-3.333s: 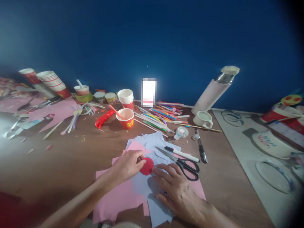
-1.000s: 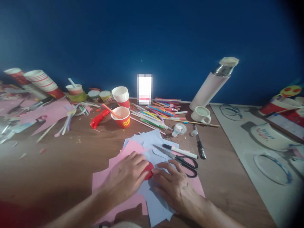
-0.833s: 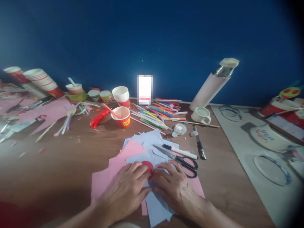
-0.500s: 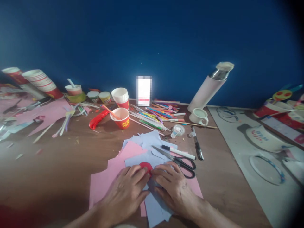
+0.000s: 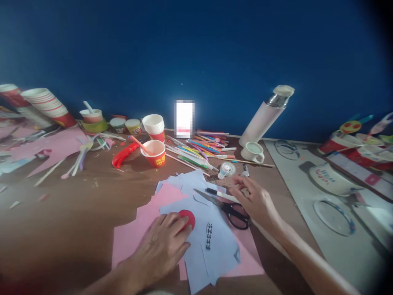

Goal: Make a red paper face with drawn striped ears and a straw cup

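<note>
My left hand (image 5: 164, 241) lies over the lower left part of a red paper circle (image 5: 188, 219), its bent fingers close together and holding the circle down on light blue paper (image 5: 225, 246). My right hand (image 5: 253, 200) is raised at the right of the papers, fingers apart, with nothing visible in it. Below and left of it are black-handled scissors (image 5: 236, 215) and a white marker with a black cap (image 5: 219, 193). A black pen is mostly hidden by this hand; only its clear end (image 5: 245, 171) shows. Small black curved marks (image 5: 209, 236) run down the blue paper.
Pink paper (image 5: 125, 250) lies under the blue sheets. Behind are colourful sticks (image 5: 193, 151), a red paper cup (image 5: 157, 159), a red tool (image 5: 124, 155), a mug (image 5: 253, 151) and a tall bottle (image 5: 264, 119). Stacked paper cups (image 5: 49, 106) lean at left.
My right hand has left the red circle and moved right and up, past the scissors to the pen's place. The black marks on the blue paper are uncovered. My left hand stays on the circle.
</note>
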A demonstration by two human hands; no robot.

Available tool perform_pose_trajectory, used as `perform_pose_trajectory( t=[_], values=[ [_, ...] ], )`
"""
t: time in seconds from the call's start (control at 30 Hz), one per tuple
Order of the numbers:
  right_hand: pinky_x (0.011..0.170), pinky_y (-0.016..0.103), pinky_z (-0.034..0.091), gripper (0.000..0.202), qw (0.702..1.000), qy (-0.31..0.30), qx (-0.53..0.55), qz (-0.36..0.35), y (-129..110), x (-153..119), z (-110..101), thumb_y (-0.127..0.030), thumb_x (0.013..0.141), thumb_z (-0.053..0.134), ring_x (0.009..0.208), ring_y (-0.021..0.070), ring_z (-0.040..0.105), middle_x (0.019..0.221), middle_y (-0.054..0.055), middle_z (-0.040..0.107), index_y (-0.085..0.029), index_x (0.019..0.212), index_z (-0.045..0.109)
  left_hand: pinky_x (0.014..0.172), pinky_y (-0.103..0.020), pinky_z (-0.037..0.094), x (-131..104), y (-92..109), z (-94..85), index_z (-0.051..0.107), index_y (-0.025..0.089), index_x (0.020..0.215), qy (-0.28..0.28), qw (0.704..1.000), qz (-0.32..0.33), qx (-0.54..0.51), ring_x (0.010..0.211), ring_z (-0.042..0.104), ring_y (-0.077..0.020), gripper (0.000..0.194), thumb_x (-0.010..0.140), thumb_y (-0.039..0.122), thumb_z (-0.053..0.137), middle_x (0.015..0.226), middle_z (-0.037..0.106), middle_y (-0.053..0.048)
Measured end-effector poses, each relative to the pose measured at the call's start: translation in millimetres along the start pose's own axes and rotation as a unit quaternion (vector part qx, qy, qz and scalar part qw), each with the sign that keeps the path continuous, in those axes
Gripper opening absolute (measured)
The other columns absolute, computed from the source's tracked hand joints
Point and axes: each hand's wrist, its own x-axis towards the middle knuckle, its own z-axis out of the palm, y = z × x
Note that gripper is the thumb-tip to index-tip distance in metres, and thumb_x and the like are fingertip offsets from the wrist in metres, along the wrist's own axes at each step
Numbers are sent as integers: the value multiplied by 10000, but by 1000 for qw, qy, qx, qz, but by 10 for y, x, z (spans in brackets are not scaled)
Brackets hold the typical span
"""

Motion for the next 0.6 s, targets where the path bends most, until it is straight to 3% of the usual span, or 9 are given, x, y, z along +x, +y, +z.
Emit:
perform_pose_trajectory(
  t=[0.17,0.3,0.4,0.6],
  values=[
    [607,280,435,362,998,23,-44,24,44,261,148,-431,806,567,684,183,594,777,13,618,-206,1088,575,788,-343,447,-1,3,23,579,219,1131,10,1000,2,-4,961,493,-214,241,918,246,471,1040,591,-67],
    [567,274,379,277,997,26,-66,5,61,374,272,-463,799,556,674,190,558,784,26,588,-210,900,607,792,-341,445,-2,2,34,585,218,1116,17,1000,1,-3,971,486,-215,231,914,258,480,1029,588,-65],
    [591,279,393,238,998,35,-51,0,59,375,262,-433,835,509,713,195,571,821,42,607,-208,823,587,799,-345,442,-2,-1,40,586,216,1107,18,1000,2,-2,982,481,-219,224,909,255,488,1031,588,-64],
    [641,301,466,261,998,33,45,21,-74,172,109,-400,919,405,750,211,632,864,76,679,-189,1007,532,778,-339,445,-1,-6,38,577,219,1118,13,1000,-5,-9,952,496,-215,233,907,234,481,1034,586,-67]
  ],
)
